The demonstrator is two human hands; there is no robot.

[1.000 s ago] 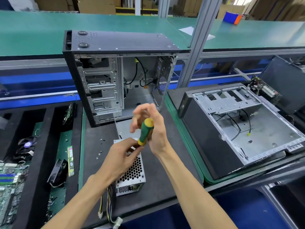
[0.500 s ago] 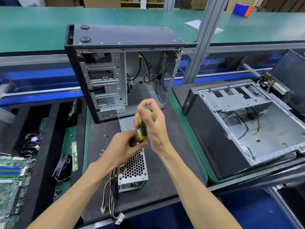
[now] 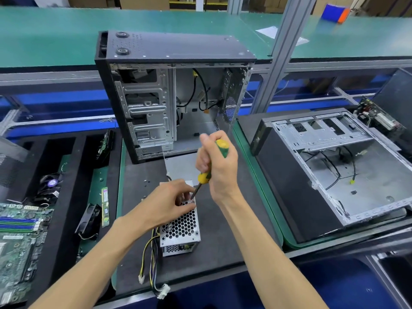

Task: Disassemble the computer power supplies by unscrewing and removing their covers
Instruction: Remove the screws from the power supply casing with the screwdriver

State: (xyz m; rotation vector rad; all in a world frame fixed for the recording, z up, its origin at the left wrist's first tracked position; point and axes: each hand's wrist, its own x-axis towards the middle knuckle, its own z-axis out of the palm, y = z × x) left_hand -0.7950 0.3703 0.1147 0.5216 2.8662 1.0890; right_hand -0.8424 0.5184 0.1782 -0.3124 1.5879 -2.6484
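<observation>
The left hand (image 3: 166,197) hides the power supply (image 3: 180,226) far end, fingers curled there, while the right hand (image 3: 219,168) grips the screwdriver (image 3: 210,169).

Black bench mat (image 3: 223,253) carries the power supply (image 3: 180,230), upright open tower case (image 3: 174,97), loose screws (image 3: 146,182); second case (image 3: 334,170) on the green mat (image 3: 256,175) alongside.

No legible text — none anywhere

Both forearms bare, no sleeves, gloves, rings or watch on left hand (image 3: 169,198) or right hand (image 3: 219,169)
</observation>
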